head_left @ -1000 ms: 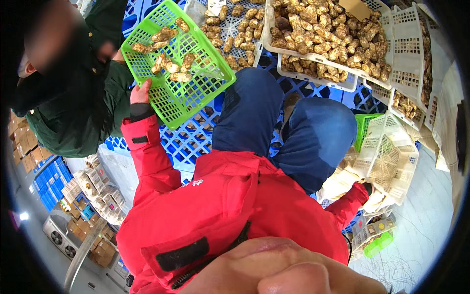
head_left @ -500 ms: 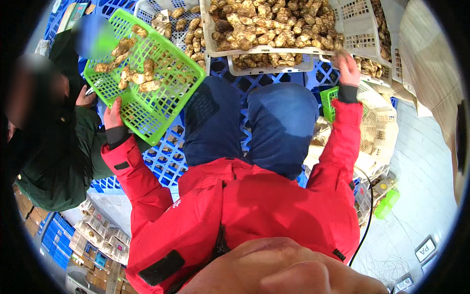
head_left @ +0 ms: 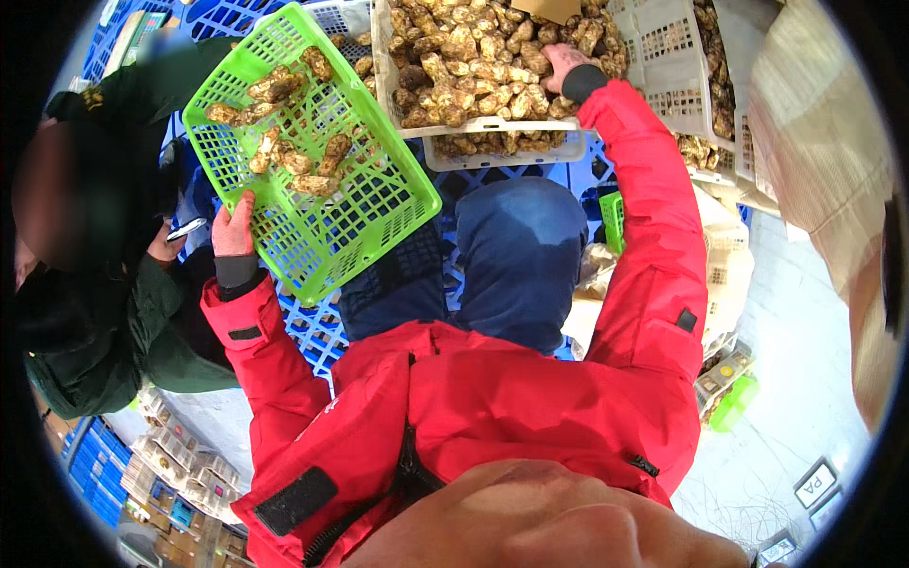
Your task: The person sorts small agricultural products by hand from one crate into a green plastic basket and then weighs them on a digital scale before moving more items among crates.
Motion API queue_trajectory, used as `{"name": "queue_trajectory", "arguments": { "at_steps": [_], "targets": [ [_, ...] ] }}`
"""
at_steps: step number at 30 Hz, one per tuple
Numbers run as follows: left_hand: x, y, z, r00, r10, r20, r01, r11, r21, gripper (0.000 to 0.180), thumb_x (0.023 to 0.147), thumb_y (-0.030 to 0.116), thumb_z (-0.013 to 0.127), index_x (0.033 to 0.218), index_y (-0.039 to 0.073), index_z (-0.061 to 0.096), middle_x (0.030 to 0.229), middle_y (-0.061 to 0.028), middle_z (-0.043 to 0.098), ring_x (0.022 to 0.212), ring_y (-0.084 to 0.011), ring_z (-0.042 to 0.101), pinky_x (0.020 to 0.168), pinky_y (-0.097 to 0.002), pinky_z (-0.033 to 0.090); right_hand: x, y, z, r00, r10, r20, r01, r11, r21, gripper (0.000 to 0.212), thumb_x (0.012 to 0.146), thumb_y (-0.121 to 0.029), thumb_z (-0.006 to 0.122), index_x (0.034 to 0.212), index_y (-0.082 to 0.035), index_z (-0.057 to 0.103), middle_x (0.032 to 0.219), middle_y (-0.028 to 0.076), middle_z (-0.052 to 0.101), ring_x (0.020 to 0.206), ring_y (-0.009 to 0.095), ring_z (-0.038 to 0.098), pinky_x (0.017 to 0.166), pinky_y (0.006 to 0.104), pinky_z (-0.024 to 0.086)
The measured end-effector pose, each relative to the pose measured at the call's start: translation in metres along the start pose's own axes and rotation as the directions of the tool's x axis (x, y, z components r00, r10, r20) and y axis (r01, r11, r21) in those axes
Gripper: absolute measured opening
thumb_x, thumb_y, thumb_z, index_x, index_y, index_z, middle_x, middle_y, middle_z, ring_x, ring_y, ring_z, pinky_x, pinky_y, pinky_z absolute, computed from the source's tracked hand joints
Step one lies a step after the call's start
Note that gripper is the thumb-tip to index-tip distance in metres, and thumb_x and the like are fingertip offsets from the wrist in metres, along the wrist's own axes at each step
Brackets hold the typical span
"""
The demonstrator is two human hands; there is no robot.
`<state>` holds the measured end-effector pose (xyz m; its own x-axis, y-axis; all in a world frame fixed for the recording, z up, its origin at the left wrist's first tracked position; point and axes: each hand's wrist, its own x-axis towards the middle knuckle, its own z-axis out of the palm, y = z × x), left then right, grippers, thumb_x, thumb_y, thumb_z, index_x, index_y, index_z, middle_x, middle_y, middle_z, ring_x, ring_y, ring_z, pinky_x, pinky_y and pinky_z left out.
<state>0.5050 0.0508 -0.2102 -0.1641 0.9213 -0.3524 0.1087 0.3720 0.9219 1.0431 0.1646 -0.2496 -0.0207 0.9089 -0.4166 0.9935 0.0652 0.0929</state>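
My left hand (head_left: 234,225) is closed on the near left rim of a green plastic basket (head_left: 312,260), which is tilted toward me. Several stubby, brown-flecked mushrooms (head_left: 275,85) lie in its far half. Ahead of me, a white crate (head_left: 492,124) is heaped with more such mushrooms (head_left: 464,47). My right hand (head_left: 568,66) reaches into the heap from the right, with thumb and fingers around a mushroom (head_left: 534,60). That mushroom is partly covered by the hand.
A second white crate (head_left: 578,150) with mushrooms sits under the heaped one. More white crates (head_left: 668,52) stand at the right. Blue slatted pallets (head_left: 308,331) lie beneath. A person in dark green (head_left: 180,331) is close at my left, holding a phone-like object (head_left: 187,228).
My right hand has moved left from the crate's near right corner into the heaped mushrooms. The green basket in my left hand has shifted right. A brown flat piece now shows atop the heap.
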Motion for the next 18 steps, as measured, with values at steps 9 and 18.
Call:
{"name": "queue_trajectory", "arguments": {
  "at_steps": [9,18],
  "targets": [
    [-0.008,0.007,0.009,0.999,0.029,-0.016,-0.027,0.997,0.070,0.021,0.079,0.017,0.055,0.093,0.002,0.057,0.079,0.0011,0.056,0.067,-0.0062,0.048,0.060,-0.0204,0.038,-0.010,0.009,-0.016,0.996,-0.041,-0.084,0.048,0.995,0.083,0.051,0.065,-0.034,0.061,0.110,-0.015,0.047,0.110,0.013,0.048,0.099,0.027,0.048,0.083,0.0357,0.041],
    [-0.013,0.001,0.012,1.000,-0.002,-0.002,0.002,1.000,-0.012,0.020,0.078,0.017,0.054,0.091,0.002,0.057,0.072,0.0037,0.054,0.061,-0.0040,0.044,0.054,-0.0192,0.035,-0.026,0.010,-0.031,0.884,0.222,-0.411,0.159,0.684,0.712,0.049,0.066,-0.035,0.065,0.103,-0.006,0.052,0.093,0.013,0.058,0.085,0.023,0.056,0.073,0.0311,0.044]
  ]
}}
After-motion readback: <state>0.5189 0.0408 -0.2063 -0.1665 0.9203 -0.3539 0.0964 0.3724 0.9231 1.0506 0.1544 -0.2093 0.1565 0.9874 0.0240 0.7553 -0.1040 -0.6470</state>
